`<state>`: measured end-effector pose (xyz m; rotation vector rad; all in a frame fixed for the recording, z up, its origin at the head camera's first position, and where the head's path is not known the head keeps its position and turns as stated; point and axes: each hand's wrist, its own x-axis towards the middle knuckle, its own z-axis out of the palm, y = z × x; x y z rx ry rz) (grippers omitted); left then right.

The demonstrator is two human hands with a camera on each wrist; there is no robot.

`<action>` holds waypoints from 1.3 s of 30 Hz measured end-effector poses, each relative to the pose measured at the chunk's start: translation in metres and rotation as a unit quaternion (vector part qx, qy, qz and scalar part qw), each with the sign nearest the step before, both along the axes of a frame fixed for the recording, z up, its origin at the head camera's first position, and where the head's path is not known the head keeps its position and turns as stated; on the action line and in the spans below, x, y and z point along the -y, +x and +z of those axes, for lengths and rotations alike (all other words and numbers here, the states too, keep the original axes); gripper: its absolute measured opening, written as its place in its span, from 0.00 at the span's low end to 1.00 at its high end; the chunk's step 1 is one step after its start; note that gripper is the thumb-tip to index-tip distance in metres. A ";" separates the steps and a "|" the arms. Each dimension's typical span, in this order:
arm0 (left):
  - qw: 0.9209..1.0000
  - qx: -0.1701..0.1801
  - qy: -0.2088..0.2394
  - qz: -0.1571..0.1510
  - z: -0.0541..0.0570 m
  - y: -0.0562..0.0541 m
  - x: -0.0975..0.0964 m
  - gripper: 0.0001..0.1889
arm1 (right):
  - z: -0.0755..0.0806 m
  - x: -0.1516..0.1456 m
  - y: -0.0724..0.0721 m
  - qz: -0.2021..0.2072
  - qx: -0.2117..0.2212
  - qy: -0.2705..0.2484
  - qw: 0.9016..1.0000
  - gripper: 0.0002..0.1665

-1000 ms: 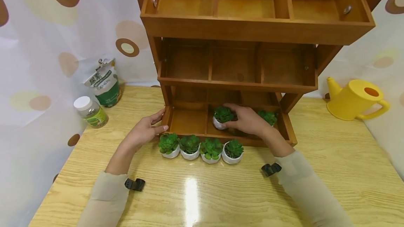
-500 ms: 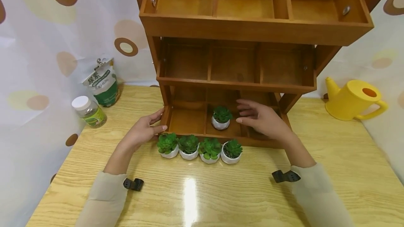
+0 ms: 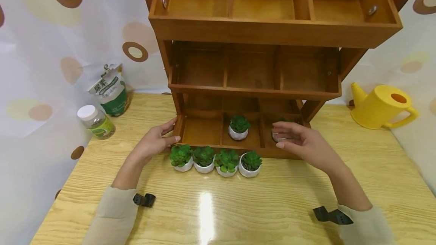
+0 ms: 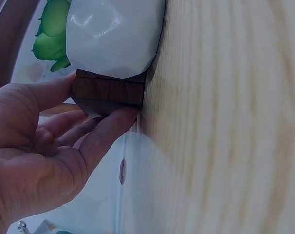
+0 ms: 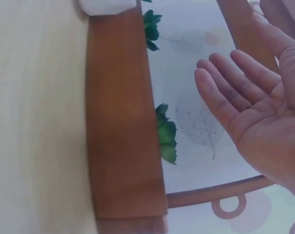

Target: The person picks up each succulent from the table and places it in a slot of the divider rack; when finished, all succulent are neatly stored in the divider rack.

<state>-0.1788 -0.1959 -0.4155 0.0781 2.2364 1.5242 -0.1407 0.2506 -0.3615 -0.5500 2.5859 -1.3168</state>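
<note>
At the lower left corner of the brown wooden shelf rack [image 3: 276,33], my left hand [image 3: 153,141] grips the bottom tier's end between thumb and fingers; the left wrist view shows the wood [image 4: 108,91] between them. My right hand [image 3: 311,146] hovers over the bottom tier's right compartment, fingers spread and holding nothing. Behind those fingers a potted succulent [image 3: 277,138] is mostly hidden. Another succulent in a white pot [image 3: 239,126] stands in the middle compartment. Several more potted succulents [image 3: 227,160] form a row on the table along the rack's front.
Left of the rack stand a white-capped jar [image 3: 97,122] and a clipped green-and-white bag [image 3: 112,92]. A yellow watering can [image 3: 381,107] is on the right. The wooden table [image 3: 259,207] reaches a patterned wall covering [image 3: 30,59].
My right hand has let go of the succulent in the middle compartment and moved right, over the right compartment. My left hand has stayed on the rack's corner.
</note>
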 end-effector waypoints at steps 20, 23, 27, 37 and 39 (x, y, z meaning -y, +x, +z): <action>1.000 0.005 -0.008 0.018 0.001 0.001 0.000 0.39 | -0.044 0.013 0.029 0.039 0.047 -0.018 0.998 0.29; 1.000 0.005 -0.008 0.017 0.001 0.001 -0.001 0.39 | -0.045 0.016 0.028 0.051 0.042 -0.014 0.998 0.29; 1.000 0.003 -0.009 0.018 0.002 0.000 -0.001 0.39 | -0.046 0.018 0.027 0.060 0.048 -0.003 0.997 0.31; 1.000 0.003 -0.011 0.016 0.001 0.000 -0.002 0.39 | -0.050 0.023 0.022 0.069 0.069 0.036 0.995 0.36; 1.000 0.001 -0.010 0.014 0.001 0.000 -0.002 0.39 | -0.050 0.025 0.021 0.068 0.065 0.052 0.994 0.37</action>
